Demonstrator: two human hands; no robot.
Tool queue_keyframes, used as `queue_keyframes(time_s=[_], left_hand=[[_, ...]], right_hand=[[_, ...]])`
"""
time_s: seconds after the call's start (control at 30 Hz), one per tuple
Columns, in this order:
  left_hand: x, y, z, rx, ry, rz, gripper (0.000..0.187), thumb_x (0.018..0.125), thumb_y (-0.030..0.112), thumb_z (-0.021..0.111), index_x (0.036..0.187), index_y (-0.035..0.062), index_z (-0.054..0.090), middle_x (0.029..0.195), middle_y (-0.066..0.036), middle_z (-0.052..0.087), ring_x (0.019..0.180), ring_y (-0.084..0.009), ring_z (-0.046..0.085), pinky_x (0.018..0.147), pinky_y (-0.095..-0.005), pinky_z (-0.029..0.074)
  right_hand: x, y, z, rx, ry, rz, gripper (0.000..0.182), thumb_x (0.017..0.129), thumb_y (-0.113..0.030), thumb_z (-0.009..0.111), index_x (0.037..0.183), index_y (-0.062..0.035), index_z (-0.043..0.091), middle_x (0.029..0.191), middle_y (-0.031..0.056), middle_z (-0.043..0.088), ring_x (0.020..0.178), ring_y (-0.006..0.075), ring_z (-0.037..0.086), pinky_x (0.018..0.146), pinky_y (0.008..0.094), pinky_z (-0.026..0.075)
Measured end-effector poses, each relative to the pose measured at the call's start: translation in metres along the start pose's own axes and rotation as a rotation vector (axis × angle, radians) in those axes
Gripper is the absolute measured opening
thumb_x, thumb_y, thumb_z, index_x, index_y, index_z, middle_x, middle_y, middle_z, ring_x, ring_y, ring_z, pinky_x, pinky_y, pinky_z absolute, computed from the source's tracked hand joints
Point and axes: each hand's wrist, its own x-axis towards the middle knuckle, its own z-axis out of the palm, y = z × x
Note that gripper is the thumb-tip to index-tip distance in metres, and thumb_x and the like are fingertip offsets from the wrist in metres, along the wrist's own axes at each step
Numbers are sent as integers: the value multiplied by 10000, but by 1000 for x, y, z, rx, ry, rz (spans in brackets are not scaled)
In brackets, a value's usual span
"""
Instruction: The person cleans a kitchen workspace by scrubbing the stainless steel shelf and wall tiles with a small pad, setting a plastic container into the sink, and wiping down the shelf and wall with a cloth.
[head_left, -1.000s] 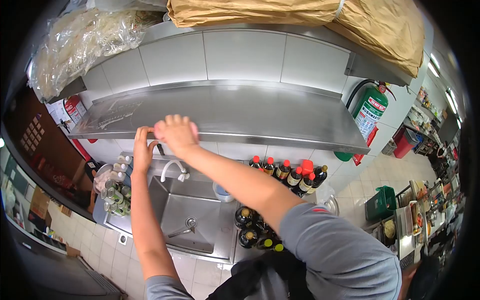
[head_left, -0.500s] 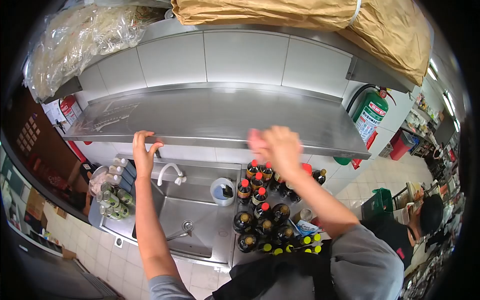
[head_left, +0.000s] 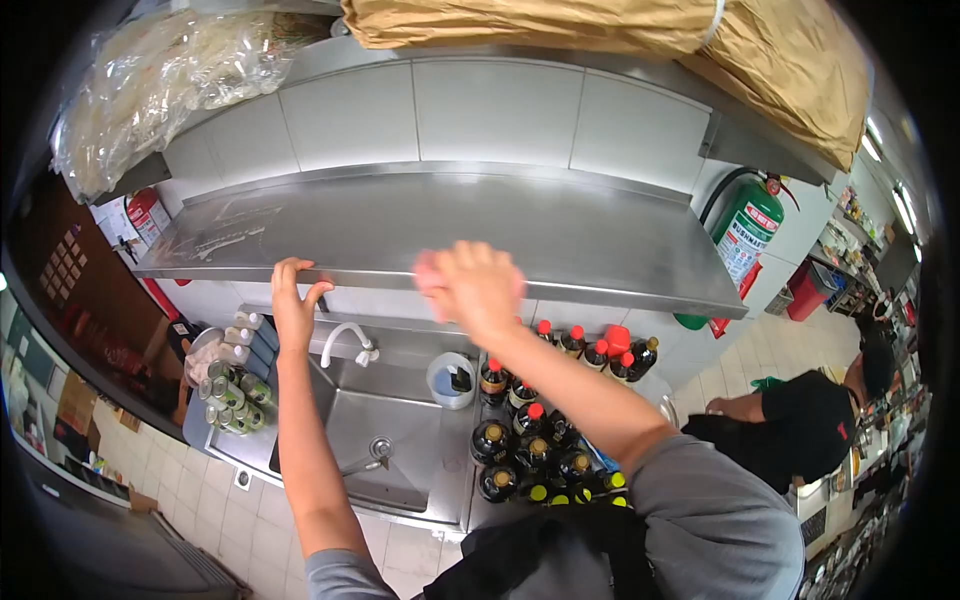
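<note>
A long stainless steel shelf point(head_left: 380, 222) runs along the tiled wall, with whitish streaks at its left end. My left hand point(head_left: 296, 290) rests on the shelf's front edge at the left, fingers over the rim and thumb apart, holding no object. Near the middle of that front edge, my right hand point(head_left: 480, 285) presses a pink cloth point(head_left: 430, 275) against the shelf. The cloth shows mostly at the left side of the hand; the rest is hidden under the fingers.
Below are a sink point(head_left: 385, 440), a white faucet point(head_left: 345, 340), a bucket point(head_left: 451, 381), dark bottles point(head_left: 490, 440) and several cans point(head_left: 230, 395). A fire extinguisher point(head_left: 748, 225) hangs at the right. Another person point(head_left: 800, 420) stands at the far right.
My right hand has slid left along the shelf with the pink cloth. My left hand stays at the edge. At the right, the other person has shifted and shows more of the body.
</note>
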Motion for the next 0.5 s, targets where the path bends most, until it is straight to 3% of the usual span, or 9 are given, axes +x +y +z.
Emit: queue_keyframes(time_s=[0.07, 0.27, 0.5], left_hand=[[1, 5, -5, 16, -15, -6, 497, 683, 229, 861, 1074, 29, 627, 1127, -118, 612, 1100, -343, 566, 938, -429, 450], [4, 6, -7, 39, -11, 22, 490, 689, 229, 858, 1072, 30, 627, 1112, -112, 618, 1089, -344, 572, 927, -436, 452], [2, -1, -5, -12, -21, 17, 510, 671, 231, 866, 1067, 17, 626, 1106, -145, 611, 1090, -358, 570, 945, -432, 446]], right_hand=[[13, -23, 17, 90, 48, -47, 351, 720, -325, 804, 968, -150, 627, 980, 36, 573, 977, 257, 558, 816, 428, 408], [-19, 30, -31, 36, -52, 1, 317, 763, -249, 768, 1025, -149, 621, 972, 44, 586, 958, 258, 572, 789, 432, 415], [27, -36, 20, 97, -87, -42, 309, 772, -198, 725, 1058, -162, 613, 1012, 49, 607, 1000, 267, 588, 817, 440, 433]])
